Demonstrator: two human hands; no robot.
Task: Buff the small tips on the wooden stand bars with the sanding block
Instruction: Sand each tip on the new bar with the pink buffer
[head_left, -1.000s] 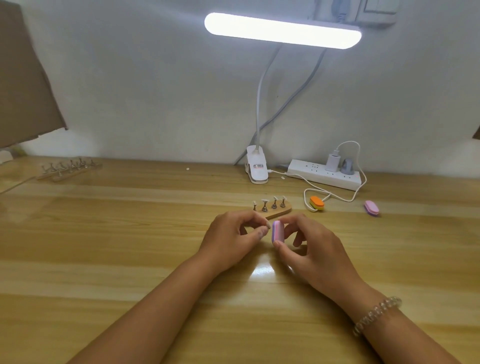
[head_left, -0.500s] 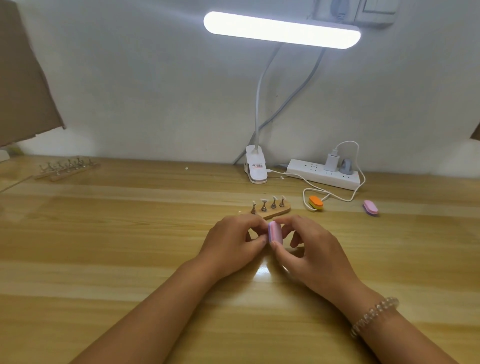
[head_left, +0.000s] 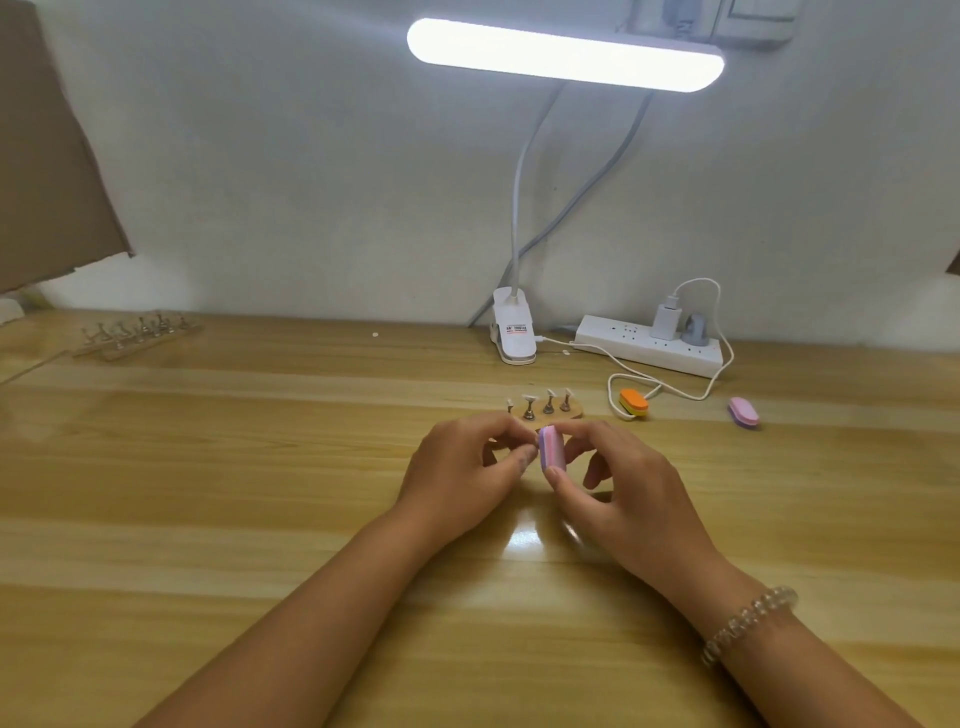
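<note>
right hand (head_left: 634, 499): pinches block (head_left: 549, 450) by its ends, thumb at the near end, fingertips at the far end; other fingers loosely curled. leaves one broad face turned left, free for rubbing.

left hand (head_left: 460, 467): curled, thumb and forefinger brought together right against that face. seems to steady something small there but hides it, so cannot tell what, if anything, is pinched.

block: small oblong pad with rounded ends, pink and lilac layers, matte, foam-like by the look. held on edge over the middle of the worktop (head_left: 260, 519), just in front of the stand.

stand (head_left: 563, 414): short pale wooden bar with a rounded right end, lying flat just behind the hands; left end hidden by fingers. carries a row of small metal pegs, each topped with a pale tip (head_left: 529, 399); four visible. placed close, likely for easy reach.

spare blocks: orange (head_left: 634, 404) and pink (head_left: 744, 411), same shape, lying right of the stand toward the right edge, apart from each other.

more stands (head_left: 137, 332): near the back left corner, set aside; too blurred for detail.

lamp (head_left: 563, 54): lit white bar on a bendy neck, clipped at the back edge; throws glare on the glossy wood grain beneath the hands.

power strip (head_left: 649, 345): white, along the back edge, with charger and cable.

bracelet (head_left: 748, 621): clear beads, on the right wrist.
</note>
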